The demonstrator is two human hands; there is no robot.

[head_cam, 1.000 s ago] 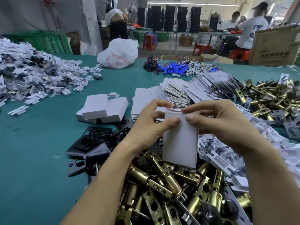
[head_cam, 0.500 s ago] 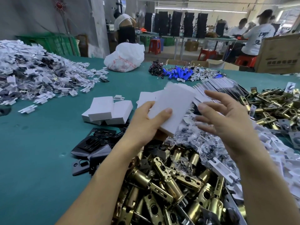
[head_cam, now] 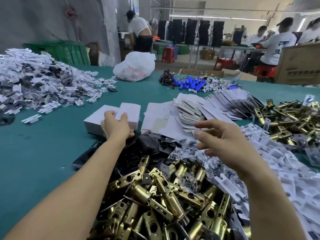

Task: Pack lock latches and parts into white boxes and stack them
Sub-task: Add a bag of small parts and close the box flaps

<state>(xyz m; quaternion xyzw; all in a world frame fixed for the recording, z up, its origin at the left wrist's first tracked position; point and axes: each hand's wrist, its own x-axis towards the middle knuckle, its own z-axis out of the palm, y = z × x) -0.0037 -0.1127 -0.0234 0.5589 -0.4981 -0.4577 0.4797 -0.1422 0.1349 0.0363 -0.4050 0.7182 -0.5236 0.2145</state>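
Note:
My left hand [head_cam: 115, 125] reaches out to the group of closed white boxes [head_cam: 110, 116] on the green table and grips one of them from the near side. My right hand [head_cam: 223, 141] hovers with fingers spread and nothing in it, above small bags of screws [head_cam: 188, 153] and near the flat white box blanks [head_cam: 188, 110]. A heap of brass lock latches [head_cam: 164, 201] fills the foreground under both forearms. Black plates [head_cam: 147, 149] lie just beyond the heap.
White plastic parts [head_cam: 277, 161] spread to the right, more brass latches [head_cam: 290, 118] at far right. A big pile of white tagged parts [head_cam: 34, 85] covers the left. A white bag [head_cam: 134, 68] and blue parts [head_cam: 190, 83] lie farther back. People work behind.
My left hand carried the closed white box away from my right hand, out to the left, and set it on the group of boxes. My right hand let go and stayed over the screw bags.

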